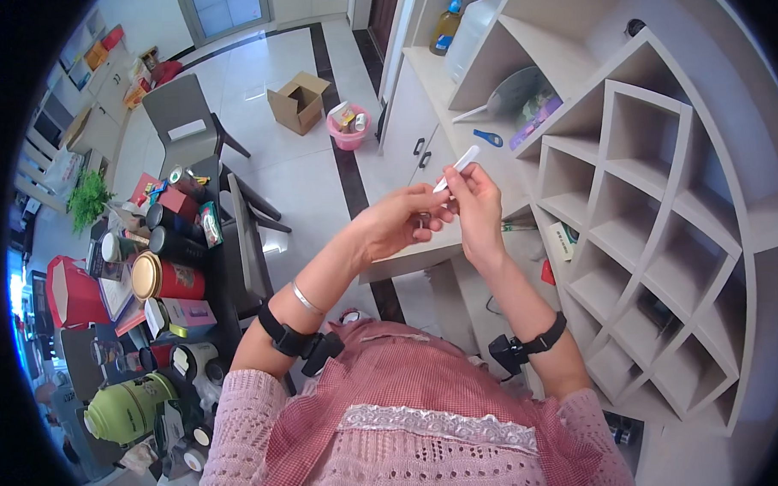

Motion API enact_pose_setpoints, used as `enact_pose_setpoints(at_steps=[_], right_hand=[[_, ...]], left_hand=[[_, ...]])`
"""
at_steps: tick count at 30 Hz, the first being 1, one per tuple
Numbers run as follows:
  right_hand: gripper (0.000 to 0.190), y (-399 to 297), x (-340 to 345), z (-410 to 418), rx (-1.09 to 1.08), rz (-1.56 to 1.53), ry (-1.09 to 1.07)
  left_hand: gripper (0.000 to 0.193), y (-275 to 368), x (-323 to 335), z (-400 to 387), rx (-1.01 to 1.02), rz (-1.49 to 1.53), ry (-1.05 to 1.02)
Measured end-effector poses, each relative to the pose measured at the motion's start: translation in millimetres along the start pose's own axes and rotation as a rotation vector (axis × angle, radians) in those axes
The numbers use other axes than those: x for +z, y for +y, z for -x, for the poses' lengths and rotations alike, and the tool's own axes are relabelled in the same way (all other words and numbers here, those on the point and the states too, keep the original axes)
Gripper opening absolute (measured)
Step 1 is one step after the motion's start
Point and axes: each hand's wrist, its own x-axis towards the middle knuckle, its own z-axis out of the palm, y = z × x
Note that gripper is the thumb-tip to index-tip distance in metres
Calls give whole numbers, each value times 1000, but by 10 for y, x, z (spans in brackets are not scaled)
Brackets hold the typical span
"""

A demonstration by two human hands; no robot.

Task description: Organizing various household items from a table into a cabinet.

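Observation:
A slim white stick-like object (464, 160), whose exact kind I cannot tell, is pinched between the thumb and fingers of my right hand (476, 204), over the pale wooden counter. My left hand (406, 222) is close beside it, its fingertips meeting those of my right hand near the object's lower end. Its fingers are curled, and a small shiny thing shows among them; whether they grip it is unclear. Beyond my hands, a blue bottle opener (488, 137) lies on the counter near a purple package (536, 123).
A lattice shelf (640, 170) rises on the right. Past the counter, a pink waste bin (349, 139) and an open cardboard box (297, 111) stand on the floor. At left, grey chairs (177, 112) adjoin a dark table crowded with jars, bottles and a green thermos (130, 407).

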Motion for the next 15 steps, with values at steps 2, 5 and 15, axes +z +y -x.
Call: enact_pose_setpoints(at_steps=[2, 5, 15], right_hand=[[13, 69, -27, -72, 17, 16, -2], [13, 44, -155, -113, 80, 61, -33], [25, 1309, -309, -995, 471, 425, -769]], left_hand=[[22, -12, -208, 1, 2, 53, 74], [18, 97, -724, 92, 80, 310, 100], [35, 13, -1228, 525, 296, 798, 598]])
